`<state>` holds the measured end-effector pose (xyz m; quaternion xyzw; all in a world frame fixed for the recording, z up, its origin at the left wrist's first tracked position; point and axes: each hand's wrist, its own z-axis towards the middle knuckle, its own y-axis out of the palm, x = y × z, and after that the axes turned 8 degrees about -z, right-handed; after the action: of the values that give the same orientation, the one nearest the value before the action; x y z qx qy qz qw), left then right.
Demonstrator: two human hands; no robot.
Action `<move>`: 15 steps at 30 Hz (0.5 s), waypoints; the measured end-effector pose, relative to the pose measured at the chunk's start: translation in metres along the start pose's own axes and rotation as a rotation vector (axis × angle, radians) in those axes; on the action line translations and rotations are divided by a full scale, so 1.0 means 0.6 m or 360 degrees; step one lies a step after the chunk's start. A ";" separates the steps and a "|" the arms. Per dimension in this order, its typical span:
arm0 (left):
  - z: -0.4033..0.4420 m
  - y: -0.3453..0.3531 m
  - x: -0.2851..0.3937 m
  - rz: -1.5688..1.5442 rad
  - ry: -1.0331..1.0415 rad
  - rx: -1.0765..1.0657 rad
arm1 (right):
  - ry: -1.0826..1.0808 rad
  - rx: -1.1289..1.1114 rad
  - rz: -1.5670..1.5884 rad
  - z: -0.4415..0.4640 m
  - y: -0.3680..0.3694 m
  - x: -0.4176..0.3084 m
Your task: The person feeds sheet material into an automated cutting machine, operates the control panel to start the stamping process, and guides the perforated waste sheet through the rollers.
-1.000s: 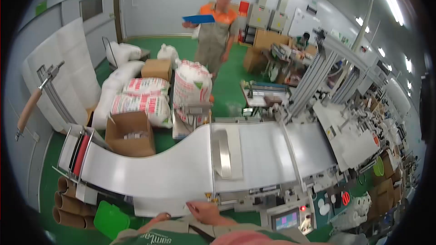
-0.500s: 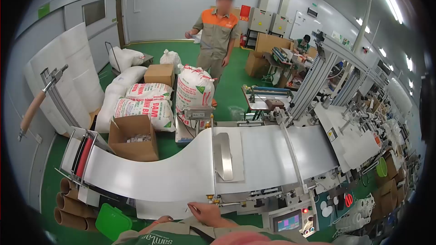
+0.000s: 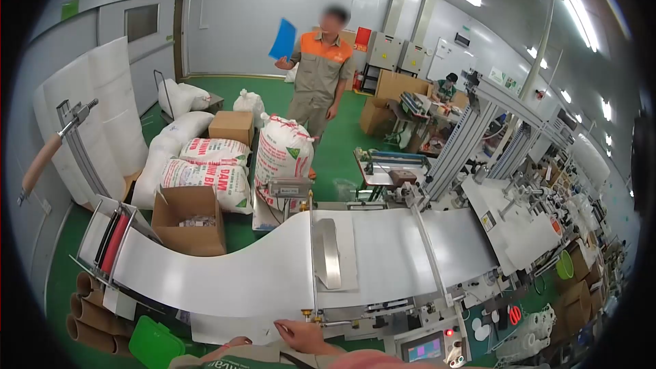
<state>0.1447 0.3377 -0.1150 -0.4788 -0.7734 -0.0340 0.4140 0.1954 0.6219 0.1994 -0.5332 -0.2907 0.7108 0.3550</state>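
My right hand [image 3: 301,335] is low in the view, over the near edge of a white sheet [image 3: 219,329] below the machine. Its thumb and fingers are drawn together; anything between them is too small to make out. Left of it, my left hand [image 3: 238,343] rests low by the same sheet, its fingers mostly hidden. Above both hands, a wide white web of film [image 3: 219,273] sags from a red-and-black roller stand [image 3: 115,242] towards the machine bed. A curved metal plate [image 3: 328,253] lies on the web beyond a crossbar.
A person [image 3: 321,68] stands behind the web holding a blue sheet [image 3: 282,39]. Filled sacks [image 3: 283,154] and an open carton [image 3: 188,222] stand behind the web. A control screen [image 3: 425,350] is at my right, a green bin [image 3: 156,343] at my left. Another person [image 3: 445,89] sits farther back.
The standing person has raised a blue sheet that was low and edge-on before. My view has shifted slightly. My hands stay close to the white sheet's edge.
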 end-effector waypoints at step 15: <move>-0.003 -0.003 0.086 0.0008 0.0262 0.1016 | -0.0001 0.0137 0.0135 0.006 -0.008 -0.014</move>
<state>0.1343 0.3727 -0.0787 -0.3225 -0.7079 0.1726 0.6043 0.1947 0.6177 0.2091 -0.5290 -0.2372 0.7373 0.3470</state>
